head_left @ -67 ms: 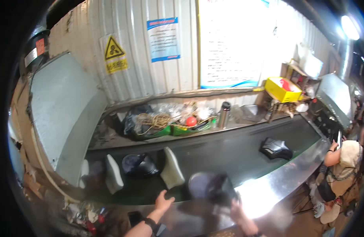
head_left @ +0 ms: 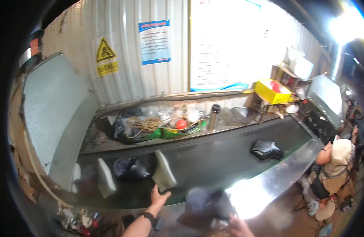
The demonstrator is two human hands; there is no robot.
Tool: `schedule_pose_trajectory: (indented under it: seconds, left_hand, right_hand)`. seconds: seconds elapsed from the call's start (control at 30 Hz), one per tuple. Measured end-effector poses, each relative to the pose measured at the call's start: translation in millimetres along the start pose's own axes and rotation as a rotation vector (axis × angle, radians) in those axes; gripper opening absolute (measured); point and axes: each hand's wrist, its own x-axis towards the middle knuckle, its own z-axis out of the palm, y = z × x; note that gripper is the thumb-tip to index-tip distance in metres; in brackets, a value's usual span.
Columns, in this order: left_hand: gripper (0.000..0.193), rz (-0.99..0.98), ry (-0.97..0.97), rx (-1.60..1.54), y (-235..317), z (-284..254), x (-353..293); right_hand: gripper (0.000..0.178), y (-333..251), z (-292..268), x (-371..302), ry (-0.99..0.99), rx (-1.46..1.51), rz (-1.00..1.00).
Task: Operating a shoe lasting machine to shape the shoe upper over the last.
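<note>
My left hand (head_left: pixel 159 198) reaches over the conveyor's near edge, thumb and forefinger apart. Its fingertips are close to the lower end of a pale, sole-shaped piece (head_left: pixel 164 172) standing on edge; whether they touch it I cannot tell. At the lower middle, my blurred right hand (head_left: pixel 239 226) grips the right end of a dark boot-like piece (head_left: pixel 207 203) with a greyish lining. That piece hangs over the metal edge. Between the pale piece and another pale piece (head_left: pixel 106 178) lies a similar dark piece (head_left: pixel 130 168). A black boot-shaped piece (head_left: pixel 267 149) lies farther right on the belt.
The dark conveyor belt (head_left: pixel 213 158) runs across, with a shiny metal ledge (head_left: pixel 277 183) nearest me. Behind it are a green-edged bin (head_left: pixel 150 135) of rope and plastic, a steel flask (head_left: pixel 214 117) and a yellow box (head_left: pixel 273 91). Another person (head_left: pixel 338 166) works at the right.
The dark boot-like piece has come down toward me with my right hand. My left hand is closer to the pale piece. The whole view has shifted slightly.
</note>
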Motion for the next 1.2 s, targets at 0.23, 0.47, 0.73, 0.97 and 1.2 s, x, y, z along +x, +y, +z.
schedule_pose_trajectory:
  seconds: [0.23, 0.47, 0.73, 0.97, 1.2]
  left_hand:
    - [0.132, -0.394, 0.311, 0.381, 50.3, 90.4, 50.8]
    - [0.114, 0.006, 0.121, 0.678, 42.6, 20.4, 17.3]
    - [0.061, 1.128, 0.029, 0.996, 70.5, -64.8, -115.0]
    - [0.046, 1.486, -0.088, 0.696, 27.6, 23.2, -243.6]
    - [0.031, 0.268, -0.603, -0.382, 49.8, 1.5, -176.6]
  right_hand:
    - [0.065, 37.4, -52.3, -111.7, 0.115, 0.191, -0.055]
    - [0.060, 36.9, -65.8, -124.3, -0.004, 0.175, -0.142]
    - [0.049, 13.5, -53.9, -81.1, -0.154, 0.081, -0.235]
    - [0.040, 5.1, -6.8, -35.2, 0.038, -0.126, -0.432]
    - [0.046, -0.4, 8.6, -88.8, -0.202, -1.203, -0.885]
